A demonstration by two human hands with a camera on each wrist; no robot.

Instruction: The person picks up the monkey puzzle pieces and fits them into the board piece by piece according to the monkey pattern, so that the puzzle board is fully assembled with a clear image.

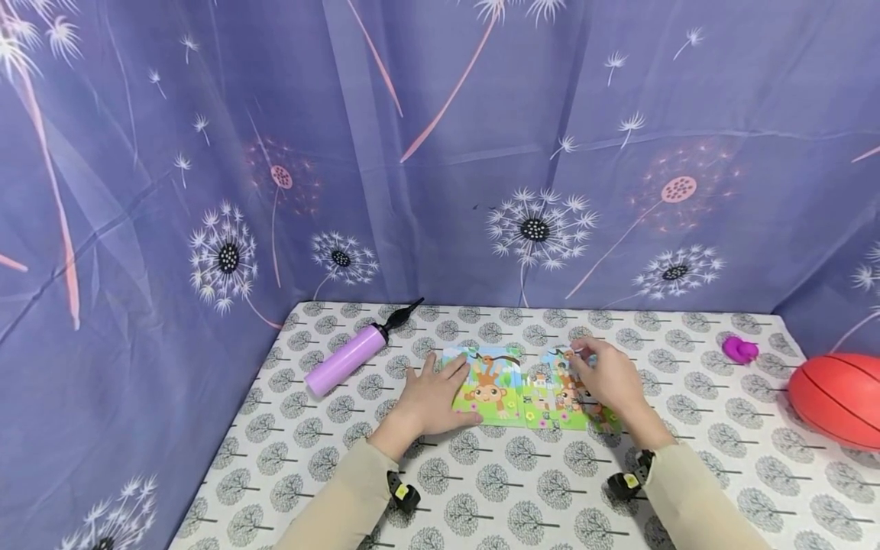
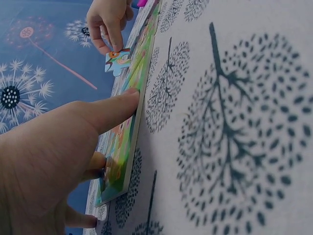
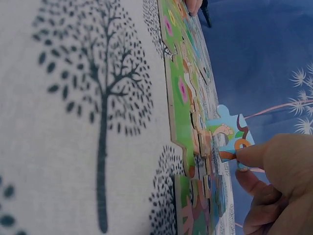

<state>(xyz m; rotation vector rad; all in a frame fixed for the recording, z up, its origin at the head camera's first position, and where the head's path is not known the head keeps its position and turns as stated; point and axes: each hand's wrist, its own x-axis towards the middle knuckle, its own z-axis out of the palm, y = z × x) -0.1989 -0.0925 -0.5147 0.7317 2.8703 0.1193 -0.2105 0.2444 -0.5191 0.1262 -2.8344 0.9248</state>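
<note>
My left hand [image 1: 429, 399] rests spread on the left side of a monkey-picture puzzle board [image 1: 490, 391], its thumb along the near edge. To the right of the board, several puzzle pieces [image 1: 550, 412] lie in a cluster on the tablecloth. Over that cluster, my right hand [image 1: 612, 380] pinches one puzzle piece [image 3: 226, 128] between thumb and fingertips. That piece is light blue with brown and orange parts. In the right wrist view it stands tilted above other pieces, some of which overlap.
A purple hand pump [image 1: 347, 359] with a black nozzle lies to the left of the board. At the far right are a small magenta toy [image 1: 740, 350] and a red ball [image 1: 839, 399]. Purple dandelion curtains [image 1: 440, 191] border the tree-print tablecloth [image 1: 495, 489].
</note>
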